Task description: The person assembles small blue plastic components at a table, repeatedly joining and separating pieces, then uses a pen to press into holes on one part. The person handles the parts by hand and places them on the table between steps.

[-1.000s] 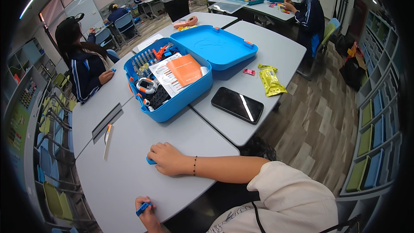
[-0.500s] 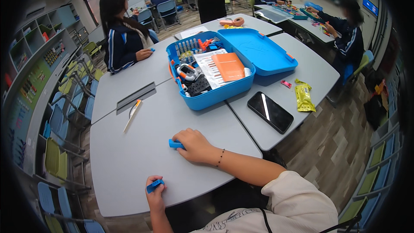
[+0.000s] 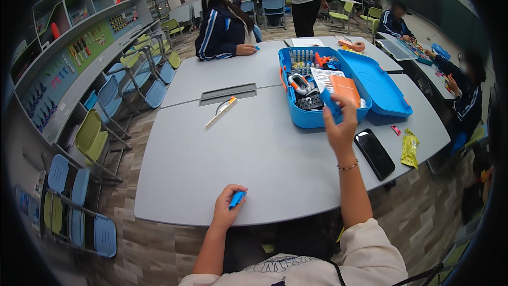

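- Left hand point(image 3: 230, 205): fingers curled closed around a small blue piece point(image 3: 237, 199), which shows between thumb and forefinger; the hand is at the near edge of the grey table point(image 3: 254, 164).
- Right hand point(image 3: 343, 122): thumb and fingers closed on a second blue piece point(image 3: 332, 105), a little blurred; the other fingers are bent; a dark beaded bracelet point(image 3: 348, 166) circles the wrist.
- The right hand and its piece overlap the front of an open blue case point(image 3: 304, 121) in this view; I cannot tell whether they touch it.
- Inside the case: an orange booklet point(image 3: 345, 89) at the right, beside a printed white sheet point(image 3: 321, 78); a white device with a dark screen point(image 3: 299, 83) at the left; a black studded part point(image 3: 309, 102) near the front wall; the lid point(image 3: 378, 87) lies folded back to the right.
- Right of the right hand: a black phone point(image 3: 374, 153), flat on the table; beyond it a yellow packet point(image 3: 409, 149) and, near that, a small pink wrapper point(image 3: 396, 130).
- Left of the case, well apart: a ruler point(image 3: 221, 113), lying at a slant just below a slotted panel point(image 3: 227, 94) in the tabletop.
- Across the table: a person in a dark jacket point(image 3: 219, 32), one hand resting on the surface.
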{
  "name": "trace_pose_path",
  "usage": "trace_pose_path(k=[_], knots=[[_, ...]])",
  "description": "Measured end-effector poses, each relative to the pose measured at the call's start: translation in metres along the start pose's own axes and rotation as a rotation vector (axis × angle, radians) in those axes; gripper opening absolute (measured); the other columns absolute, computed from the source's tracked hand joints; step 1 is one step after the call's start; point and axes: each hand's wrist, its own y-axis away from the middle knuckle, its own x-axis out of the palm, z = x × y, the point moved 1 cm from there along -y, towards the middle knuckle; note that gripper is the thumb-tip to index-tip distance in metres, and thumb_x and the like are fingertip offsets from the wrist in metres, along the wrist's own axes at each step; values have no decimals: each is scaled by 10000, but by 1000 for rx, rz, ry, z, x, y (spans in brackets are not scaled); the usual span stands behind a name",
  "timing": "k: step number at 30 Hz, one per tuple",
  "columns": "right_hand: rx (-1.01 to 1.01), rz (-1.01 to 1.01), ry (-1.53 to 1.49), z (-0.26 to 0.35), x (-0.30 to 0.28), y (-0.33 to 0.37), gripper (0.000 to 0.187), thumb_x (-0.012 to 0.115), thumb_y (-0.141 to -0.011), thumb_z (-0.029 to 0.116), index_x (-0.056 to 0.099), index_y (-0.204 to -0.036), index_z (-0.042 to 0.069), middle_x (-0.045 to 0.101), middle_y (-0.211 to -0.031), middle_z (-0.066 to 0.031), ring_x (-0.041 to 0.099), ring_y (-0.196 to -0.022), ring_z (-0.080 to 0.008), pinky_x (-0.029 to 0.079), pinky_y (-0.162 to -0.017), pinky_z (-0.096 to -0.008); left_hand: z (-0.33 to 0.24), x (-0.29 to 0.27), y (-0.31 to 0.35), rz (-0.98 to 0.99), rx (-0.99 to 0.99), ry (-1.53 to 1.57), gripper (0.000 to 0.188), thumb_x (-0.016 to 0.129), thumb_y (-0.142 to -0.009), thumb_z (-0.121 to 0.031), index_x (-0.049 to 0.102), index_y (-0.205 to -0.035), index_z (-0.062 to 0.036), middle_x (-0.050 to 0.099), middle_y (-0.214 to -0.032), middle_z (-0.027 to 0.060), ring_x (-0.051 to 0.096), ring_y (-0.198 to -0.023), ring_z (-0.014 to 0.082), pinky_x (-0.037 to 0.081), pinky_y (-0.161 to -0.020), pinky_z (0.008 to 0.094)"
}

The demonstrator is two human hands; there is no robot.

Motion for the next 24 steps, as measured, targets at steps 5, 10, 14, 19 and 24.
trace_pose_path(k=[5,10,14,19,24], knots=[[-156,-127,25,15,-13,-54,282,675,-783,75,581,-1043,22,596,-1029,-108,554,-965,-221,444,-843,-318,0,-1,0,9,68,-84,201,546,-804,80,582,-971,-25,563,-932,35,531,-883,111,428,-812,243],[-271,-217,34,13,-10,-88,268,669,-789,75,579,-1037,26,592,-1024,-114,541,-997,-248,427,-878,-338,0,0,-2,-19,41,-36,201,529,-790,86,584,-942,-34,554,-876,13,492,-794,69,406,-715,205],[-90,161,129,-25,26,-75,298,681,-779,180,598,-1034,49,597,-1074,-137,535,-1028,-309,398,-905,-400,-2,1,-1,-18,-15,9,174,513,-798,49,583,-934,-34,527,-838,4,484,-769,72,407,-699,215],[-11,402,370,-57,22,22,454,679,-768,277,557,-1163,91,481,-1257,-169,416,-1206,-336,307,-996,-500,-4,0,1,-10,-75,21,175,509,-789,48,577,-934,-24,524,-844,11,479,-758,75,411,-700,217],[-76,633,372,-26,-19,92,460,650,-788,250,511,-1203,105,416,-1329,-160,352,-1276,-336,238,-1041,-570,-3,1,1,7,-57,-19,190,519,-785,50,570,-949,-30,519,-840,9,475,-749,75,407,-694,206]])
